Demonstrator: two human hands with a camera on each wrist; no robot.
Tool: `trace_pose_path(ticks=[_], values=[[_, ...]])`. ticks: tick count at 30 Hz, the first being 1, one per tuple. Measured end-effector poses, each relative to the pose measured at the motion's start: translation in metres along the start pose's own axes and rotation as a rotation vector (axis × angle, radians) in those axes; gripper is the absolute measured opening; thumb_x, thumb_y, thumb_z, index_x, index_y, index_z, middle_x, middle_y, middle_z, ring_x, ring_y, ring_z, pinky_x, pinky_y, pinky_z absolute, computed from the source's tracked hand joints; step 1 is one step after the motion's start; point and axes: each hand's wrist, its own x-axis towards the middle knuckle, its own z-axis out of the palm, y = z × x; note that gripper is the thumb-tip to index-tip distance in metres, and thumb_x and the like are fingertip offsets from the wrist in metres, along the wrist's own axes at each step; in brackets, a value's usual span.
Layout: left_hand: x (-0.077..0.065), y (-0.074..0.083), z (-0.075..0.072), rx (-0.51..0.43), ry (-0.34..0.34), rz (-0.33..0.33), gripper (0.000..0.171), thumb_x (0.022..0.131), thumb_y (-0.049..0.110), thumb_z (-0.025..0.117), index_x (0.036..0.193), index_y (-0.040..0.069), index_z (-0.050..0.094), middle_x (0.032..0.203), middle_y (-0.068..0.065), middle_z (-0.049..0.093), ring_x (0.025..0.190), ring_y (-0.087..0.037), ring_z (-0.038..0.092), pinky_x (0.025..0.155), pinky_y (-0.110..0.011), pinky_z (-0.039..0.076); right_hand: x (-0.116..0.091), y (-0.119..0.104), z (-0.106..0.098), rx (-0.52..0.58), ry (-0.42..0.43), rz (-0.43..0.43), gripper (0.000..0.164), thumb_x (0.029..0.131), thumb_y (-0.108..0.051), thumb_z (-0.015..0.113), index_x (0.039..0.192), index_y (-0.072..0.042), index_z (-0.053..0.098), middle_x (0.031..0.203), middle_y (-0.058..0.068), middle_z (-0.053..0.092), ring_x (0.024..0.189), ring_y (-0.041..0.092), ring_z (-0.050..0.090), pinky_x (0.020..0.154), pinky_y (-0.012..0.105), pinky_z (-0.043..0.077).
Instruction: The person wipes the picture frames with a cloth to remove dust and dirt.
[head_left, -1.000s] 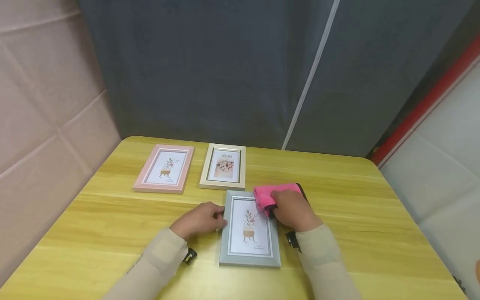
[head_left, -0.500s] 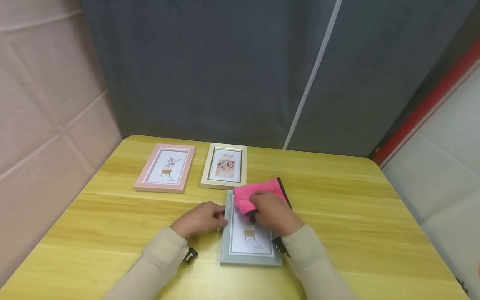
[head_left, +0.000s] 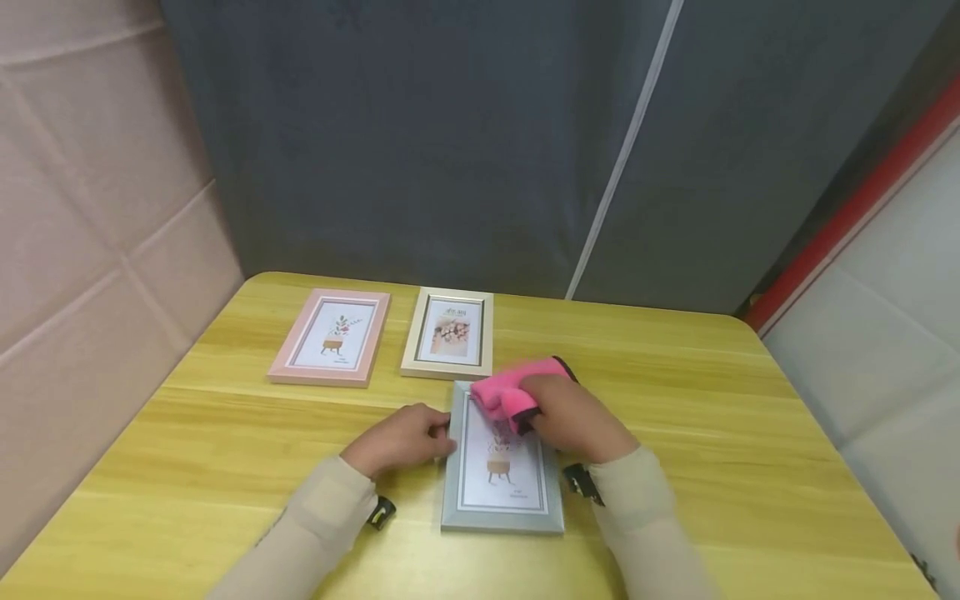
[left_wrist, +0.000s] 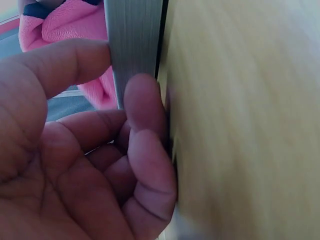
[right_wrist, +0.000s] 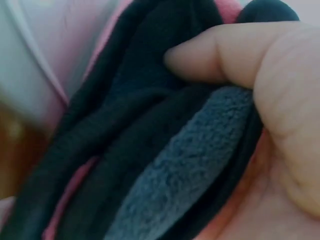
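A grey-blue picture frame (head_left: 502, 518) lies face up on the table and shows a potted plant picture. At its left edge my left hand (head_left: 401, 439) pinches the rim; in the left wrist view the thumb (left_wrist: 82, 62) touches the rim's side and a fingertip (left_wrist: 144, 97) sits by its lower edge. My right hand (head_left: 573, 417) grips a folded pink cloth (head_left: 498, 393) with black trim over the frame's upper part, covering its top right corner. Close up, the right wrist view shows the thumb (right_wrist: 210, 55) pressing the cloth's black edging and grey inner pile (right_wrist: 175, 170).
A pink picture frame (head_left: 281, 372) lies at the back left of the wooden table (head_left: 675, 375). Beside it lies a cream-gold frame (head_left: 486, 333), just behind the grey-blue one. A dark curtain (head_left: 420, 150) hangs along the table's far edge.
My right hand has swept the cloth left across the frame's upper part, then a little back to the right. My left hand has stayed at the frame's left edge.
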Motion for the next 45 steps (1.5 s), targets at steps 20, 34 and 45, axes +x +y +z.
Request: trace_pose_path(ticks=[20,34,45], values=[[0.003,-0.003,-0.001,0.011,-0.014,-0.002,0.019,0.091,0.016,0.071,0.106,0.005,0.072,0.065,0.001,0.048,0.06,-0.013,0.044,0.055,-0.029,0.04,0.008,-0.012,0.017,-0.208,-0.025,0.056,0.011,0.086,-0.004,0.071,0.088,-0.012,0.065,0.086,0.004,0.062,0.081,0.021,0.054,0.081,0.038,0.05],[-0.002,-0.003,0.003,-0.006,0.015,-0.041,0.031,0.089,0.015,0.072,0.116,0.001,0.07,0.065,0.001,0.052,0.058,-0.013,0.043,0.052,-0.029,0.038,0.008,-0.004,0.021,-0.046,-0.015,-0.031,0.021,0.087,-0.006,0.071,0.083,-0.022,0.058,0.081,-0.005,0.058,0.078,0.016,0.054,0.077,0.032,0.047],[0.0,-0.003,0.003,-0.011,0.02,-0.044,0.009,0.09,0.016,0.071,0.085,0.01,0.067,0.066,-0.001,0.053,0.058,-0.014,0.045,0.053,-0.028,0.037,0.001,0.005,0.001,-0.215,-0.013,0.159,0.012,0.088,-0.011,0.07,0.084,-0.013,0.059,0.072,0.003,0.054,0.071,0.021,0.051,0.071,0.036,0.045]])
